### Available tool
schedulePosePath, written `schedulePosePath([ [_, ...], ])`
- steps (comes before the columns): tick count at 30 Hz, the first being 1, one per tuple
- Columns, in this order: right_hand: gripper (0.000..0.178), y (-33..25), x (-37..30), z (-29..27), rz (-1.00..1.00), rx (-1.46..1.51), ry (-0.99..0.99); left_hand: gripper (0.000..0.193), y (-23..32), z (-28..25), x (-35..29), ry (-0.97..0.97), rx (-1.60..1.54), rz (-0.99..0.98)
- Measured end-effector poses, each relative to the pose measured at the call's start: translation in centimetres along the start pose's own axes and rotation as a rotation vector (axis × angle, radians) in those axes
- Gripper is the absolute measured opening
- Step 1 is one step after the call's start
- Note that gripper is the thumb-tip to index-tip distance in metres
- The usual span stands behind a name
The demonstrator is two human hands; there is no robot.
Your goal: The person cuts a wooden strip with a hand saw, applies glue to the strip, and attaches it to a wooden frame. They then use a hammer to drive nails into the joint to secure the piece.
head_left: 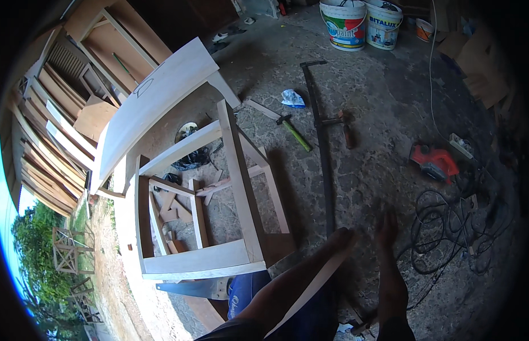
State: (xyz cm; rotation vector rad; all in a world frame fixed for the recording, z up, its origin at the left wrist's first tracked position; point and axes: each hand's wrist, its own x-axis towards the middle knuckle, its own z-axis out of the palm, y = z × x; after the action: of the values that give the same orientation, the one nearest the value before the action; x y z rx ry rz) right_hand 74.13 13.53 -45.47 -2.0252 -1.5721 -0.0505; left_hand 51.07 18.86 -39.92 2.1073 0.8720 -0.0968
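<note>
My left hand (344, 237) is closed at the end of a pale, thin wooden strip (318, 284), which runs back along my forearm. Just right of it, my right hand (386, 228) is raised with its fingers stretched out, somewhat blurred, and nothing shows in it. A long dark bar clamp (324, 170) lies on the floor beside the left hand, its wooden handle pointing right. To the left stands a pale wooden frame (241, 187) made of jointed rails and legs. A handsaw (193, 288) pokes out under its near rail, beside my leg.
A green-handled hammer (297, 135) and a crumpled plastic packet (293, 98) lie beyond the frame. On the right are a red power planer (435, 163) and a tangled black cable (446, 227). A curved white panel (156, 102) and two paint buckets (343, 25) stand farther off.
</note>
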Motion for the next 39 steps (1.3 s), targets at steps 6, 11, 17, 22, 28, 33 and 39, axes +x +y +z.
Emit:
schedulePosePath([
  [6,0.051,1.9,0.3,3.5,-0.032,-0.102,-0.005,0.036,-1.9,2.9,1.2,0.150,0.038,-0.492],
  [11,0.052,0.7,0.0,4.0,-0.066,-0.131,0.106,0.044,1.6,-7.2,7.7,0.689,-0.369,-0.667],
  [17,0.053,-0.8,0.5,3.2,0.031,-0.099,0.051,0.041,-2.8,-20.2,20.1,0.990,-0.426,-0.558],
  [22,0.055,-0.9,0.8,2.6,0.147,-0.138,-0.074,0.041,-8.6,-30.1,24.4,0.786,-0.631,-0.527],
  [28,0.056,-1.6,1.4,2.4,0.185,-0.186,-0.230,0.061,-24.5,-34.0,28.0,1.001,-1.328,-0.443],
  [33,0.059,-1.2,1.8,2.4,0.180,-0.210,-0.269,0.083,-28.3,-34.6,30.5,0.967,-1.693,-0.180],
  [39,0.059,-1.0,1.9,3.0,0.174,-0.226,-0.267,0.086,-32.1,-36.6,33.1,0.859,-1.760,0.092],
])
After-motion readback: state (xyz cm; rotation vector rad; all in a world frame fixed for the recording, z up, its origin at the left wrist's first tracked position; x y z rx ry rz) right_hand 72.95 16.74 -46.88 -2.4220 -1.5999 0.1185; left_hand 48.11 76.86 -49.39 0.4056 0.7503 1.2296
